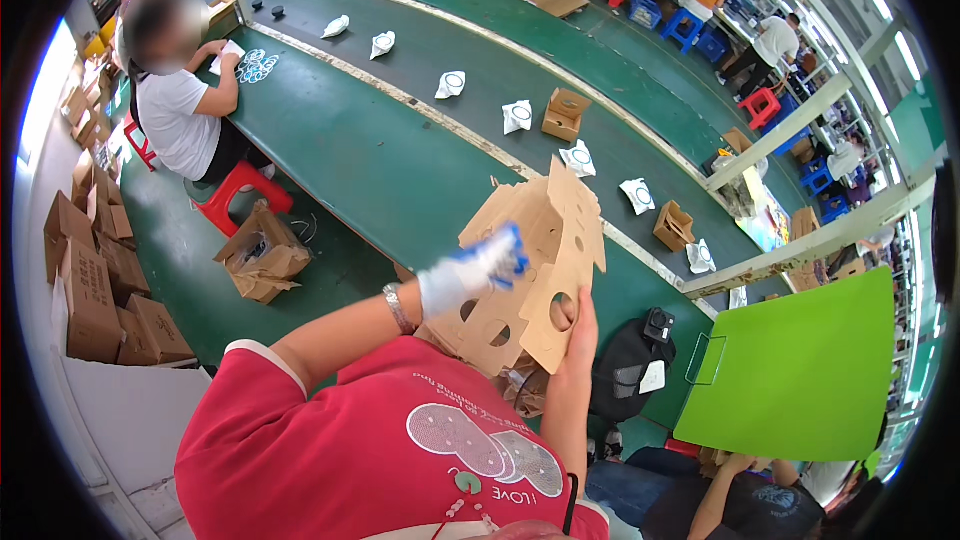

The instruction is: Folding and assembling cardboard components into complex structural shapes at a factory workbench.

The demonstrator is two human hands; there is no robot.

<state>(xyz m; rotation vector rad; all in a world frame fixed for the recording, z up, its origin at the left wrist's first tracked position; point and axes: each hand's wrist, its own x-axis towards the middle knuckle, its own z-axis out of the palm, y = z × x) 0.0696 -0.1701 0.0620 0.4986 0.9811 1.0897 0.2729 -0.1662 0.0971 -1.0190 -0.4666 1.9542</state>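
Pinching the lower right edge of the brown cardboard [522, 306], the bare right hand [578, 345] in the head view holds it tilted before the red shirt [340, 430], near the green worktop [340, 155]. The left hand [480, 265], in a white glove with blue fingertips, blurs in front of the cardboard; whether it is spread or pressed together, I cannot tell. Beyond, white packets [451, 85] and small brown boxes [565, 122] sit along a dark belt [410, 70].

Red T-shirt [320, 430]; blue-tipped white glove [463, 278]
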